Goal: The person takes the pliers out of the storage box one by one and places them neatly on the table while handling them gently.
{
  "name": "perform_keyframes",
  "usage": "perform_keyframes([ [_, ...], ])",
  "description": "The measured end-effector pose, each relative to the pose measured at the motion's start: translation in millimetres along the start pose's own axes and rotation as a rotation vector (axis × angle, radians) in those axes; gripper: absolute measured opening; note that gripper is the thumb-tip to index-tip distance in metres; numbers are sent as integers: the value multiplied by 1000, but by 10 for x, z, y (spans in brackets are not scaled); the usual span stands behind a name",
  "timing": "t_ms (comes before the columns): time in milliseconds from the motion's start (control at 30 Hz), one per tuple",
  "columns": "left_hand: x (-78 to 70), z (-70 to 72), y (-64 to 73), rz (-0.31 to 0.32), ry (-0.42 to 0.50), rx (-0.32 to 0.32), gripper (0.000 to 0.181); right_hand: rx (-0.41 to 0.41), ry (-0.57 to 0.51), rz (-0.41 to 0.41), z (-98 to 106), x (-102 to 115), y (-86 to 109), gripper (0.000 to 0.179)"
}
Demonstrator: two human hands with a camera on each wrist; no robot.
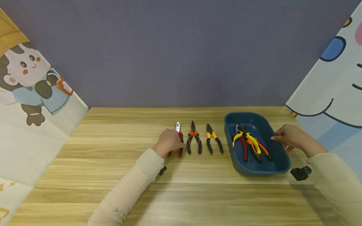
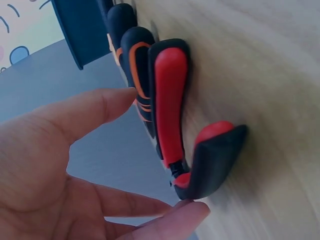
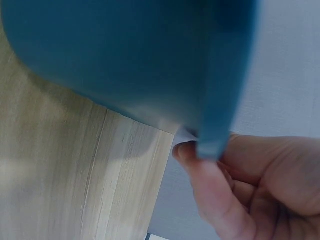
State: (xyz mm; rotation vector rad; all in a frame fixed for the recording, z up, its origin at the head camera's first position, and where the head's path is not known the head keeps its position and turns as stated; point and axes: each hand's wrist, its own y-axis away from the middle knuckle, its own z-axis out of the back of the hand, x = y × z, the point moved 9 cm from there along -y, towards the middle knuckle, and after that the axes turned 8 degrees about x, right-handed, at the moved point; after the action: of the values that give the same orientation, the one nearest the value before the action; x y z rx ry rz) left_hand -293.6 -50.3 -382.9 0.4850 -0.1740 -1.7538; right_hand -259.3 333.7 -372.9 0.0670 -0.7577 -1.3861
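Observation:
My left hand [image 1: 168,142] reaches over a pair of red-and-black combination pliers [image 1: 178,126] lying on the wooden table. In the left wrist view its thumb and fingers [image 2: 172,220] are spread apart around the pliers' red-and-black handles [image 2: 170,100], the fingertips right at the lower handle. On the right, my right hand [image 1: 291,138] pinches the side rim of a dark blue plastic bin [image 1: 278,161], thumb inside and fingers outside. Several pliers lie heaped in the bin, among them yellow-handled pliers [image 1: 253,142], orange-and-black ones [image 1: 263,148] and red-and-black ones [image 1: 244,150].
Right of the red-and-black pliers, orange-and-black long-nose pliers [image 1: 193,138] and yellow-and-black pliers [image 1: 213,138] lie in a row, jaws pointing away. A grey panel [image 1: 181,56] rises behind the wooden table [image 1: 198,201]. Printed cartoon panels stand at both sides.

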Motion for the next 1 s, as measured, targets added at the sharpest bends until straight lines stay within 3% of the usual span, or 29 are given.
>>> perform_keyframes([
  [233, -76, 86, 9, -22, 13, -15, 45, 15, -23, -12, -11, -44, -21, 50],
  [433, -217, 150, 26, -63, 25, -15, 47, 16, -25, -22, -9, -52, -26, 48],
  [667, -499, 202, 32, -160, 39, -17, 51, 17, -22, -15, -6, -24, -3, 44],
  [1000, -965, 255, 48, -227, -16, -16, 48, 15, -21, -16, -1, -19, 0, 42],
])
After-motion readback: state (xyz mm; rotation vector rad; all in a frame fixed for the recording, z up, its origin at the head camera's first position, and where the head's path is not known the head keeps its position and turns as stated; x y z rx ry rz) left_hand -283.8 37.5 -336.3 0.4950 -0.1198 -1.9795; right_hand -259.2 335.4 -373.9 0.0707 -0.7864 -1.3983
